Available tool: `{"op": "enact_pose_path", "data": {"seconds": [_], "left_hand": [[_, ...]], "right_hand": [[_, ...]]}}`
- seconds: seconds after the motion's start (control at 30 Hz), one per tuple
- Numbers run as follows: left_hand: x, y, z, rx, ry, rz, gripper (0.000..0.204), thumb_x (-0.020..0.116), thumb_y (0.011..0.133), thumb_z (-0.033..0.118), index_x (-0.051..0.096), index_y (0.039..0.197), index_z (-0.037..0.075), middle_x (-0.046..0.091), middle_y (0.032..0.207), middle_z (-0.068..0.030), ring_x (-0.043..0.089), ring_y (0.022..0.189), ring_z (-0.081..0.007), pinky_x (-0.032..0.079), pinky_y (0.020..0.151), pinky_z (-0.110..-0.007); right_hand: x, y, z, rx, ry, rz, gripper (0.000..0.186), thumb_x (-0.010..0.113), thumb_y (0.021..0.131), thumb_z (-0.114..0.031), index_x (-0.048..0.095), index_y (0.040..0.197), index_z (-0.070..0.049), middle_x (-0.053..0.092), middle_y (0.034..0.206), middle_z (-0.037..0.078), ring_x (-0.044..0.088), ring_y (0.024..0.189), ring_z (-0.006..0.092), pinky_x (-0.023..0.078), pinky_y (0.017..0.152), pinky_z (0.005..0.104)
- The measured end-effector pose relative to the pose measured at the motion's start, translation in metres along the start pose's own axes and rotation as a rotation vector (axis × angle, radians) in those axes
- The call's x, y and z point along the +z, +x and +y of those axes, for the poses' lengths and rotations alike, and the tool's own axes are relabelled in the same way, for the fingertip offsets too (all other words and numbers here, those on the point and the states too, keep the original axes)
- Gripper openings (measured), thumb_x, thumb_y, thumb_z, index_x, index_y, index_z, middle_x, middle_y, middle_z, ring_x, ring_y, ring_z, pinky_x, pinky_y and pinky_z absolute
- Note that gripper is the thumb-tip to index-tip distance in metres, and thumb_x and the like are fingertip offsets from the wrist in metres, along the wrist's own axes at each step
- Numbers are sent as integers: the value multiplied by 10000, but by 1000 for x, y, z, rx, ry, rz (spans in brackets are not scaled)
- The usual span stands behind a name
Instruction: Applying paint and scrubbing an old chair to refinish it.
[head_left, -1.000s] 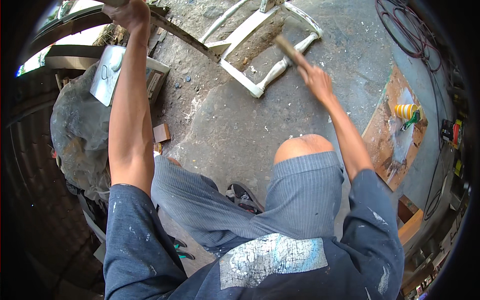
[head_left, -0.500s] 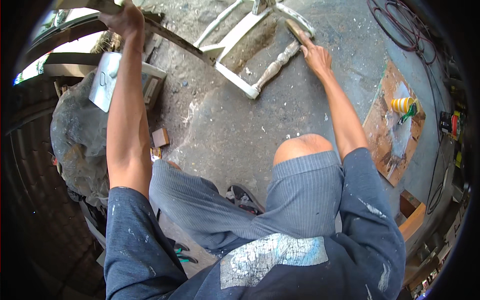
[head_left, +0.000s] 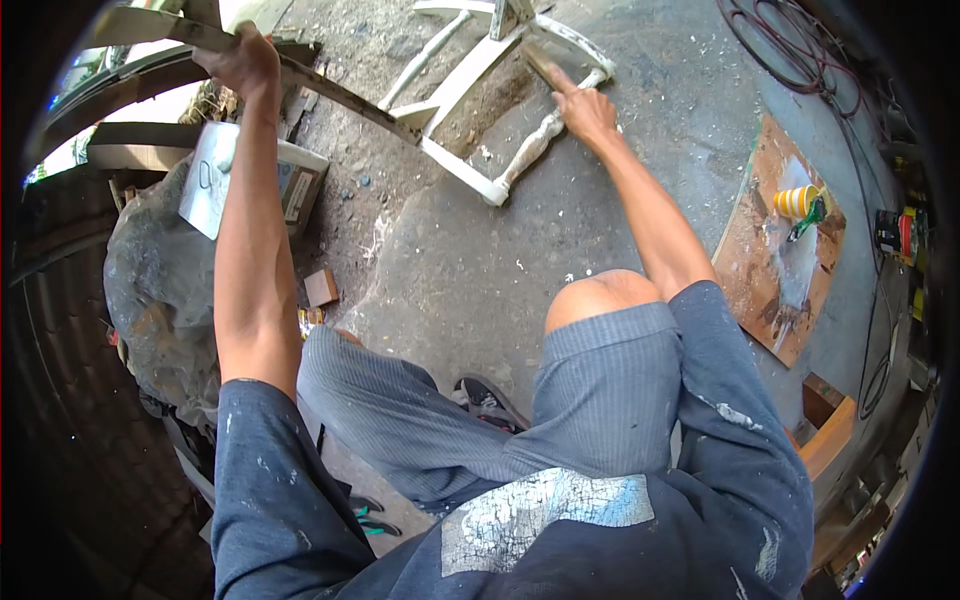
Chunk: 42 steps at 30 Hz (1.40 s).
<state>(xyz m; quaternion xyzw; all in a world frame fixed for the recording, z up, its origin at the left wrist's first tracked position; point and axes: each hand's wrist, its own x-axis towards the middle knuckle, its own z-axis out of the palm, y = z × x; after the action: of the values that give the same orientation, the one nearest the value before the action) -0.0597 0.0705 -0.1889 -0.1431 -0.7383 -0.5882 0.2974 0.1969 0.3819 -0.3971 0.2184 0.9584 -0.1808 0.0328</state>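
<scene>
A wooden chair frame with worn white paint lies tipped on the ground ahead of me, its white rails (head_left: 478,78) and turned leg (head_left: 530,150) showing. My left hand (head_left: 243,62) is closed round a wooden part (head_left: 165,28) of the frame at the upper left. My right hand (head_left: 588,112) reaches over the turned leg, its fingers closed on a flat, tan, elongated block (head_left: 545,68) with one finger stretched along it. The block is over the inner side of the frame; whether it touches the wood I cannot tell.
A stained wooden board (head_left: 765,250) lies to the right, bearing a yellow-and-white striped cup (head_left: 795,202) and a green-handled brush (head_left: 812,215). Coiled hoses (head_left: 800,50) lie beyond it. At left are a metal can (head_left: 300,185), a plastic-covered heap (head_left: 150,280) and a small wood block (head_left: 321,288).
My right hand has moved left with the tan block, from the outer leg toward the frame's inner rails. The frame and my left hand have shifted slightly.
</scene>
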Motion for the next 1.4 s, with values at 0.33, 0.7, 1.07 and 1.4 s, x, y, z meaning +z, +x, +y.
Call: {"op": "enact_pose_path", "data": {"seconds": [0.33,0.7,1.07,1.4], "left_hand": [[-9,13,-2,-6,-2,21,431,544,797,24,291,1137,-57,630,705,-183,635,515,-217,545,495,-298],[-21,19,-2,7,56,27,449,554,801,45,287,1140,-76,623,729,-186,647,542,-226,540,489,-299],[-20,13,2,95,186,111,455,558,811,87,372,1199,-62,605,886,-199,627,654,-251,540,619,-357],[-7,7,-12,292,281,286,409,583,791,116,506,1173,-7,621,899,-161,607,810,-301,471,775,-398]], "right_hand": [[12,-76,46,-260,131,42,594,564,960,-345,289,1452,-531,612,678,89,565,480,173,483,366,266],[9,-118,21,-297,145,12,533,533,977,-349,338,1450,-497,637,727,133,648,608,280,537,520,447],[-12,-150,5,-286,163,-45,566,556,966,-305,338,1460,-474,605,733,178,639,608,310,528,544,447],[14,-131,-37,-313,195,-25,550,617,926,-297,429,1425,-434,634,741,186,663,631,342,548,594,468]]}}
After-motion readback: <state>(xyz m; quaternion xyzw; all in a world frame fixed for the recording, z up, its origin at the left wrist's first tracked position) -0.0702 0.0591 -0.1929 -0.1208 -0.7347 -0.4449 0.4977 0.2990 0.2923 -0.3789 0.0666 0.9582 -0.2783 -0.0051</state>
